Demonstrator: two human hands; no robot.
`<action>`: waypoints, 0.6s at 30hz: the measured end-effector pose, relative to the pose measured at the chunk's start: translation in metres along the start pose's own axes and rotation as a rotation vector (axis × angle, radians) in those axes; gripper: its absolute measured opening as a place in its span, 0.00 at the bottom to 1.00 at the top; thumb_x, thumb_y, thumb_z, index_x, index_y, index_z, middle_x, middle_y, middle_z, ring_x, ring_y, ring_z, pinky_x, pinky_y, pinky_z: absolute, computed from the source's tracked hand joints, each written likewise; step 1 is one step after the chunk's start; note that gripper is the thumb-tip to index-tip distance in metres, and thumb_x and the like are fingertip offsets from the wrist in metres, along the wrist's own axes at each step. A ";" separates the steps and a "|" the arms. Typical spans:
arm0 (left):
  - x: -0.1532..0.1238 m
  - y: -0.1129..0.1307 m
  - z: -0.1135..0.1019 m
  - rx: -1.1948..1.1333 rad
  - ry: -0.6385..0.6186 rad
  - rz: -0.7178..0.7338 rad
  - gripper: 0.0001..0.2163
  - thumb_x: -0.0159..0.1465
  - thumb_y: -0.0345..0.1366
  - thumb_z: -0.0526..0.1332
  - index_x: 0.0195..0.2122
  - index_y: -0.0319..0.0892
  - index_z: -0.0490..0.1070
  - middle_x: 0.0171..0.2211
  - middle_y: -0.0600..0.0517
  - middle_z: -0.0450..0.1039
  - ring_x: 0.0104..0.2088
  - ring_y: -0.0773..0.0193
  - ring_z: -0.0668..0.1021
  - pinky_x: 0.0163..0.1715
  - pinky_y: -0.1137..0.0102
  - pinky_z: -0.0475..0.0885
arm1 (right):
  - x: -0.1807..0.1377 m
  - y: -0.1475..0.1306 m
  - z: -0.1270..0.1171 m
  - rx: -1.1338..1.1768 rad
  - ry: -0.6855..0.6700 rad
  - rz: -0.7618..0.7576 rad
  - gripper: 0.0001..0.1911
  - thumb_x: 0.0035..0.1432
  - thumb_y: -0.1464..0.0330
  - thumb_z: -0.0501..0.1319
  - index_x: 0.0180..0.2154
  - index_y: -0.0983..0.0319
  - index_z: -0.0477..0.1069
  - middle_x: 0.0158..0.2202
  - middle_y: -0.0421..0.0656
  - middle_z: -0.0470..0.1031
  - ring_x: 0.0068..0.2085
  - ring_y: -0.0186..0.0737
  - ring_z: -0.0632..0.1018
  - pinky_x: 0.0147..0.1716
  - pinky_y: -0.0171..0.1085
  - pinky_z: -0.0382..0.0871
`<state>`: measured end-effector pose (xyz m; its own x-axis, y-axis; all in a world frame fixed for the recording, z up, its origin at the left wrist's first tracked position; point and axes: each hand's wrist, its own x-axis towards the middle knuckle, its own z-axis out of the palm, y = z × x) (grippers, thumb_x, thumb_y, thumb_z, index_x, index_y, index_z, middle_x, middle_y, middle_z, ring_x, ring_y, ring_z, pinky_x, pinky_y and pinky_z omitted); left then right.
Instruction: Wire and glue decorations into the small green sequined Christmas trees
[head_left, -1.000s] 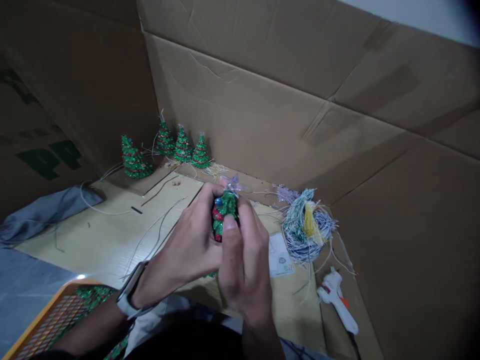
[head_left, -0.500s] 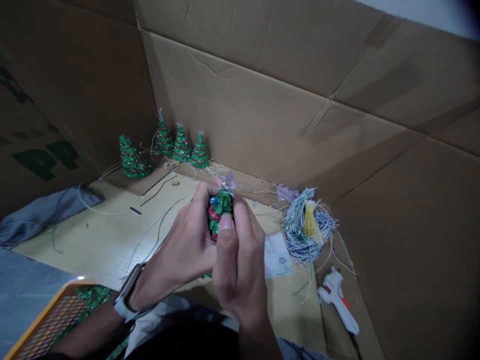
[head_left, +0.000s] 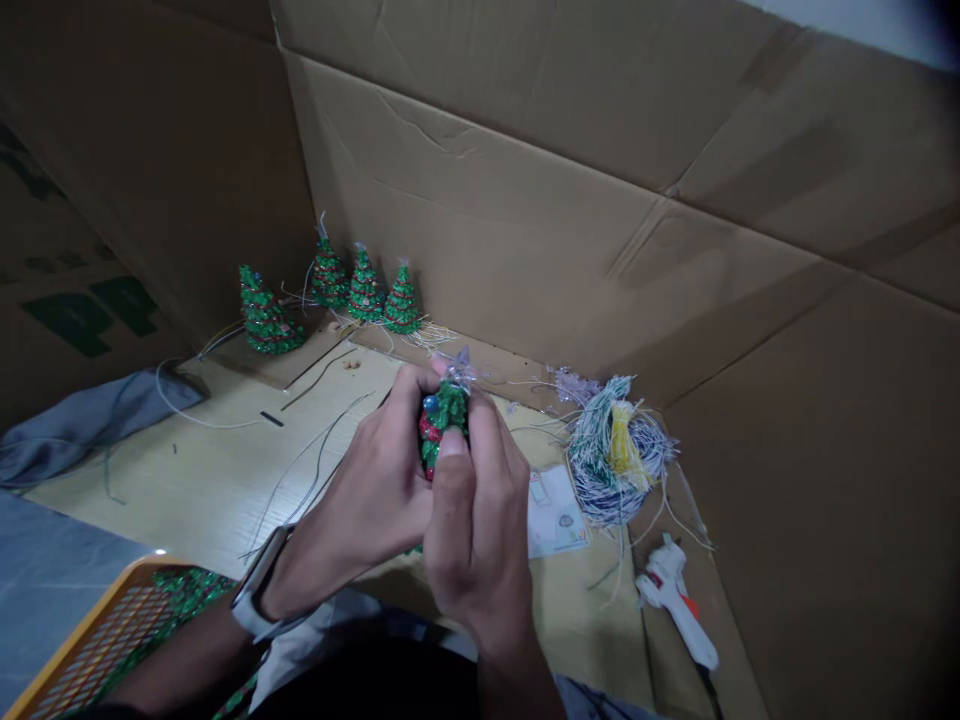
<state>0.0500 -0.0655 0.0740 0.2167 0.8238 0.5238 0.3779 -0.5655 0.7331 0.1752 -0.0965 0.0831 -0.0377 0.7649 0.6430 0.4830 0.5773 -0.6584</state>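
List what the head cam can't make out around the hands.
All in the head view:
Lower part of the small tree: hidden by the left hand and right hand.
Print on the card: too small to read.
Basket: cut off by the bottom edge.
Cord of the glue gun: runs out past the bottom edge.

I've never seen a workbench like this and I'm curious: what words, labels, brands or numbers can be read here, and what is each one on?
"PP": large green letters on the cardboard wall at the left.
Smaller green print above it on the same cardboard: too dark and blurred to read.
Small printed card beside the coil of wires: its print is too small to read.
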 end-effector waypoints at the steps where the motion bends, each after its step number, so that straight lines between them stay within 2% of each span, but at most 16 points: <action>1: 0.000 0.000 0.000 0.004 0.011 0.004 0.12 0.69 0.34 0.61 0.52 0.47 0.63 0.35 0.56 0.69 0.31 0.64 0.71 0.30 0.69 0.68 | 0.000 -0.001 0.000 0.001 0.003 0.001 0.27 0.77 0.70 0.49 0.72 0.63 0.66 0.68 0.50 0.77 0.67 0.44 0.79 0.69 0.50 0.76; 10: 0.002 -0.001 0.002 0.006 0.037 0.027 0.13 0.67 0.34 0.62 0.51 0.47 0.63 0.35 0.56 0.70 0.30 0.64 0.71 0.29 0.69 0.68 | 0.000 -0.002 0.001 0.005 0.014 -0.006 0.27 0.78 0.71 0.49 0.73 0.60 0.65 0.70 0.48 0.76 0.69 0.45 0.77 0.71 0.50 0.75; 14: 0.003 0.000 0.001 -0.025 0.010 -0.011 0.18 0.64 0.33 0.66 0.52 0.47 0.63 0.35 0.57 0.72 0.30 0.64 0.74 0.30 0.69 0.69 | -0.004 0.005 -0.003 0.101 0.000 0.049 0.25 0.79 0.69 0.52 0.72 0.58 0.66 0.68 0.47 0.77 0.68 0.44 0.78 0.70 0.50 0.75; 16: 0.004 0.003 -0.001 -0.061 -0.025 -0.063 0.19 0.63 0.34 0.69 0.50 0.47 0.63 0.36 0.56 0.74 0.31 0.63 0.77 0.31 0.68 0.71 | -0.006 0.008 -0.008 0.166 0.075 0.087 0.23 0.78 0.68 0.57 0.71 0.56 0.67 0.67 0.48 0.78 0.67 0.45 0.79 0.68 0.50 0.78; 18: 0.006 0.006 -0.002 -0.077 -0.059 -0.116 0.17 0.64 0.36 0.69 0.48 0.48 0.62 0.34 0.57 0.74 0.29 0.63 0.77 0.30 0.67 0.71 | -0.007 0.011 -0.014 0.202 0.175 0.063 0.19 0.76 0.69 0.62 0.65 0.56 0.72 0.64 0.48 0.79 0.65 0.46 0.81 0.65 0.52 0.80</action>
<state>0.0518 -0.0642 0.0823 0.2289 0.8836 0.4085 0.3337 -0.4655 0.8198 0.1928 -0.0991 0.0766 0.1472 0.7503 0.6446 0.2949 0.5887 -0.7526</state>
